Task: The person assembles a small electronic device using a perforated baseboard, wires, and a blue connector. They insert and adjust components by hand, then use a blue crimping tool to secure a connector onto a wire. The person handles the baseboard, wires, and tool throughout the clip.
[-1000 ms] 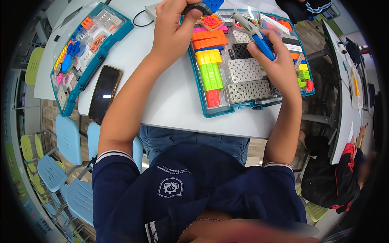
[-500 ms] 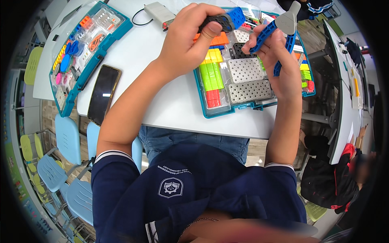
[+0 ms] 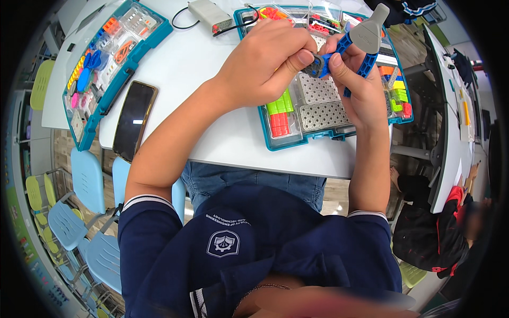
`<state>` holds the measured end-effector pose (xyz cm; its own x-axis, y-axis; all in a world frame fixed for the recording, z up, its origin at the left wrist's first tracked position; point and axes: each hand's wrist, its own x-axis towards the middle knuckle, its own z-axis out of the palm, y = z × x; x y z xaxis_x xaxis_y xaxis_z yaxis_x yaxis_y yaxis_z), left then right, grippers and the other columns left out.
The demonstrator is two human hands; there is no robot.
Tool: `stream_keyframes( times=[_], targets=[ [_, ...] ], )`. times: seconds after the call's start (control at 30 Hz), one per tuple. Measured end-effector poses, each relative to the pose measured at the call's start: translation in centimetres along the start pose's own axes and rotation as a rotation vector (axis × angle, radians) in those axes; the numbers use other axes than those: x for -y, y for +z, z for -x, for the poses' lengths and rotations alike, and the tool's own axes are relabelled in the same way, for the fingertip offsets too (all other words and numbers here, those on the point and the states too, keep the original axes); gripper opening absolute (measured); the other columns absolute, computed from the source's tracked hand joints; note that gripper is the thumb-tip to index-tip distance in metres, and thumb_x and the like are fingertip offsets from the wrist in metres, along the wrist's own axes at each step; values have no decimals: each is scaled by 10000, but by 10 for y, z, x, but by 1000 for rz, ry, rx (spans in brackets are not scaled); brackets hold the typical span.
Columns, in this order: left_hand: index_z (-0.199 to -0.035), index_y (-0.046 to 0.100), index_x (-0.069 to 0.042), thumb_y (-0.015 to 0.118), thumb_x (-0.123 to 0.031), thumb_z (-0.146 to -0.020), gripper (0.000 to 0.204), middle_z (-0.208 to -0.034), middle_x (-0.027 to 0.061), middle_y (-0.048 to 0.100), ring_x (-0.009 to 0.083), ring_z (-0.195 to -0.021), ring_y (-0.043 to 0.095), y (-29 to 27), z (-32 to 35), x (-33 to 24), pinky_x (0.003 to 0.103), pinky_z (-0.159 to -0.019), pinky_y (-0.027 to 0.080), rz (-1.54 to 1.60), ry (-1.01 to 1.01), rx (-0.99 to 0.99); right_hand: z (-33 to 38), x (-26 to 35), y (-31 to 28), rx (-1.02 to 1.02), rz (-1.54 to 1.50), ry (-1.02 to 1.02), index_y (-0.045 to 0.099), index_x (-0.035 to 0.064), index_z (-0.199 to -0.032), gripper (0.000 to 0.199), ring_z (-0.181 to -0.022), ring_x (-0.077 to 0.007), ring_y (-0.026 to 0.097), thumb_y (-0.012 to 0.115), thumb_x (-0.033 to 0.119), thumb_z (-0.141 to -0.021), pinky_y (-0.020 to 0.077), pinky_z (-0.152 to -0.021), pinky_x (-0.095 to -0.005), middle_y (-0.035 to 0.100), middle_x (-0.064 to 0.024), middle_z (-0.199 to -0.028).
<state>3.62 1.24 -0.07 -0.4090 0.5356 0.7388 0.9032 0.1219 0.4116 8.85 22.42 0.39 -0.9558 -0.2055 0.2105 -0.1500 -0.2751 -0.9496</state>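
Note:
My left hand (image 3: 265, 66) is closed, thumb and fingers pinching a dark grey building piece with holes (image 3: 314, 68). A small blue connector (image 3: 326, 62) sits at the end of that piece. Around the blue curved beams (image 3: 367, 64) my right hand (image 3: 366, 98) is closed, its thumb pressed near the blue connector. A light grey paddle-shaped part (image 3: 368, 36) joins the tops of these beams. Both hands meet above a teal-edged parts case (image 3: 286, 144); my fingers hide how the pieces touch.
The case holds grey perforated plates (image 3: 324, 116), lime and red blocks (image 3: 279, 114). On the white table (image 3: 228, 143) lie a phone (image 3: 135, 121), a second teal parts case (image 3: 101, 114) and a grey box with a black cable (image 3: 209, 15). Blue chairs (image 3: 87, 180) stand left; another person (image 3: 432, 238) is at right.
My left hand has moved right and down, bringing the dark grey piece with its blue connector against the blue parts in my right hand. My right hand has shifted slightly left.

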Motion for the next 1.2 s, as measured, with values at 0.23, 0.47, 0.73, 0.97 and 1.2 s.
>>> stream_keyframes(
  times=[0.23,0.47,0.73,0.97,1.2],
  targets=[
    [-956,630,-36,547,-230,-1035,225,-852,84,619,264,-771,554,0,-1,-1,361,-764,415,4,1,-3,-2,1,-7,26,-8,28,662,23,-1096,242,-852,-122,596,752,169,-925,468,-763,-280,659,-24,-966],
    [-948,641,-36,519,-268,-1054,283,-833,80,617,247,-764,554,0,-1,-3,354,-762,406,15,-38,-13,-1,3,-5,-27,53,-11,675,23,-1094,242,-869,-116,589,758,172,-923,464,-768,-278,660,-27,-965],
    [-1018,587,-25,434,-234,-1078,266,-869,68,560,191,-743,506,-11,-2,-14,311,-757,410,153,7,-146,-4,11,-14,-266,56,7,598,60,-995,156,-820,-105,548,702,173,-969,464,-765,-277,596,-11,-927],
    [-999,478,-44,326,-240,-1106,270,-824,58,457,141,-725,410,-40,13,0,296,-686,351,324,52,-367,-8,28,-78,-240,-149,-187,619,-14,-1000,131,-719,-129,501,656,112,-998,473,-844,-365,565,-37,-816],
    [-1026,466,-40,291,-250,-1126,291,-874,69,481,138,-744,421,-36,18,14,281,-717,369,275,-19,-341,-11,17,-81,-288,-170,-204,603,1,-1007,103,-765,-156,515,643,96,-997,477,-848,-373,584,-57,-910]
  ],
)
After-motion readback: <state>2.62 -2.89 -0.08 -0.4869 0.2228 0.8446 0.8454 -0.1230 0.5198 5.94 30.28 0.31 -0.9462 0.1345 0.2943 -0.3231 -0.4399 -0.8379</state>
